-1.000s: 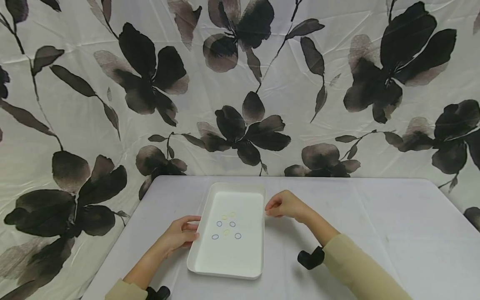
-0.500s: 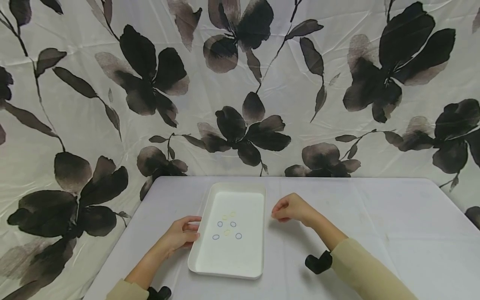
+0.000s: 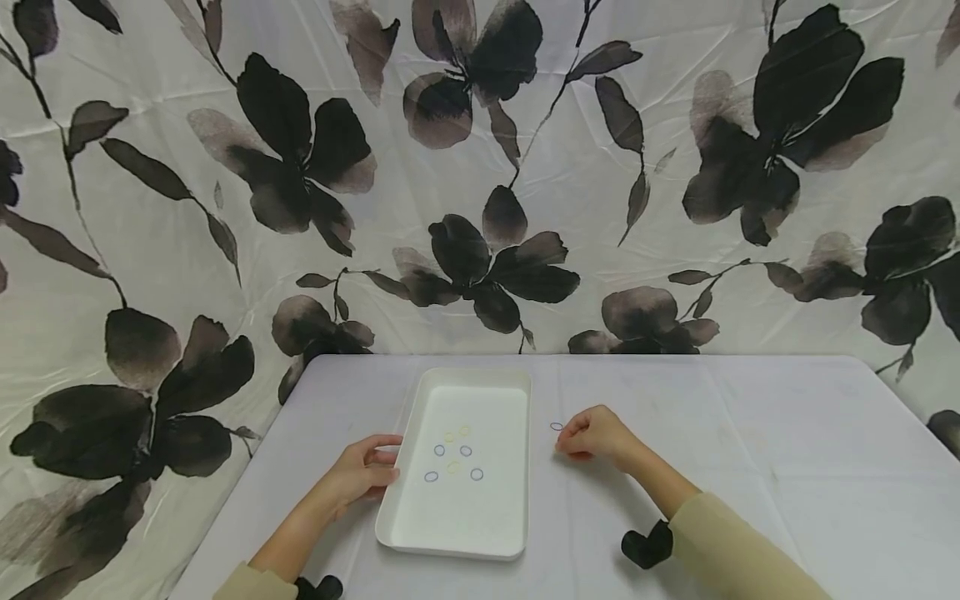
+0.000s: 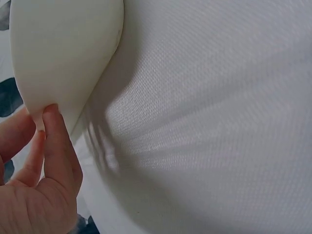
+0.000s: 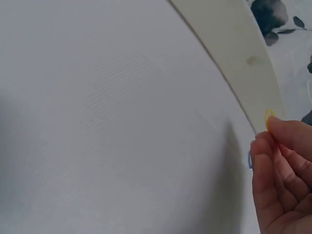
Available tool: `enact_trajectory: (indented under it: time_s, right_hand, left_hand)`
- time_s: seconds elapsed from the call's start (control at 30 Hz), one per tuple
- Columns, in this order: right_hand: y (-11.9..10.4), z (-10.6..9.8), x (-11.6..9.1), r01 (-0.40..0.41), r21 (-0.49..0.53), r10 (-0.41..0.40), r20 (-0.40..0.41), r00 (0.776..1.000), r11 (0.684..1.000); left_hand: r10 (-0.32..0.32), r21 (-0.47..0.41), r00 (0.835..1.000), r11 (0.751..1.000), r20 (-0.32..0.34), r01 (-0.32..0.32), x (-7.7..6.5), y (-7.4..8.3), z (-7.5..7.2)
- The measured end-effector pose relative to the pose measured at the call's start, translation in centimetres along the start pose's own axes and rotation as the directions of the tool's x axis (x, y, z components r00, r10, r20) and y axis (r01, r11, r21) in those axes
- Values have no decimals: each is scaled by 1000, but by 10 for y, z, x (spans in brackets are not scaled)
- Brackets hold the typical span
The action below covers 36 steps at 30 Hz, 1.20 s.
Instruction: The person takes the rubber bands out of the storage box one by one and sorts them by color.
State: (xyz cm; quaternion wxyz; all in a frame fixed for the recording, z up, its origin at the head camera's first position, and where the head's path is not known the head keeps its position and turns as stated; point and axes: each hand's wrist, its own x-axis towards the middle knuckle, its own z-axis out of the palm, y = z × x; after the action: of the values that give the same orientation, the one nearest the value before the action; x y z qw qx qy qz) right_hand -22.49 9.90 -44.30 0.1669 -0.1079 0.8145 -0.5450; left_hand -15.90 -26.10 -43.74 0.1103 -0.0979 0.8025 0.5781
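A white rectangular tray (image 3: 457, 521) stands on the table, holding several small blue rubber bands (image 3: 466, 451) and a few yellow rubber bands (image 3: 452, 468). My left hand (image 3: 358, 473) grips the tray's left rim; the left wrist view has thumb and fingers pinching the tray wall (image 4: 63, 63). To the right of the tray, my right hand (image 3: 598, 435) is just above the tabletop. Between its thumb and fingertips it pinches a yellow rubber band (image 5: 269, 117), plain in the right wrist view. Beside those fingertips a blue rubber band (image 3: 557, 426) lies on the table, partly hidden in the right wrist view.
A white cloth covers the table (image 3: 750, 467). Behind it hangs a floral curtain (image 3: 615, 167). Black wrist devices (image 3: 647, 546) are worn on both arms.
My right hand has moved away from the tray's right rim, rightward and closer to me. A blue rubber band now shows on the table beside it. The left hand stays at the tray.
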Motion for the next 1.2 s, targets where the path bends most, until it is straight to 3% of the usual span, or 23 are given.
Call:
enact_trajectory:
  time_s: [0.63,1.2]
  right_hand:
    - [10,13,-1,-49,-151,36,-90,995,987]
    - [-2,1,4,-36,-74,36,4,999,997]
  left_hand:
    - [-4,-8,1000,1000,-3,4,1,1,1]
    - [-2,6,1000,1000,13,2,-1,3,-1]
